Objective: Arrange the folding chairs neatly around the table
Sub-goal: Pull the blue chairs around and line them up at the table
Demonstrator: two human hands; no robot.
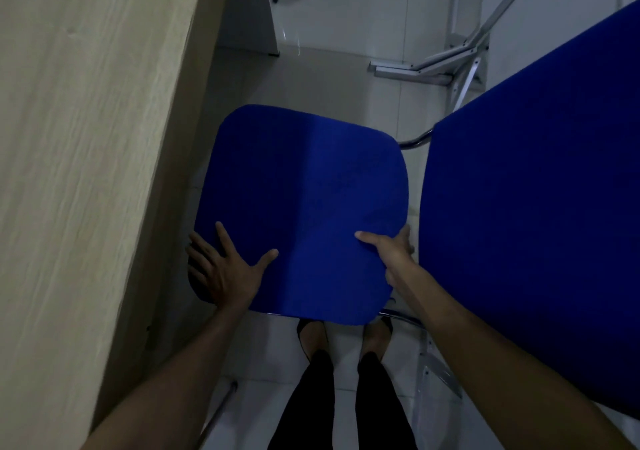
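Left hand [227,269] lies spread flat on the blue chair seat [301,207]; right hand [391,252] pinches the seat's edge, thumb on top. The seat sits beside the bench [86,137]. Padded, probably light; steel frame better for lifting.

Both bare forearms reach forward and down from the near edge. The left hand [227,269] lies flat, fingers spread wide, thumb pointing right. The right hand [393,253] is curled in a grip (thumb on top, fingers wrapped under and mostly hidden), wrist straight.
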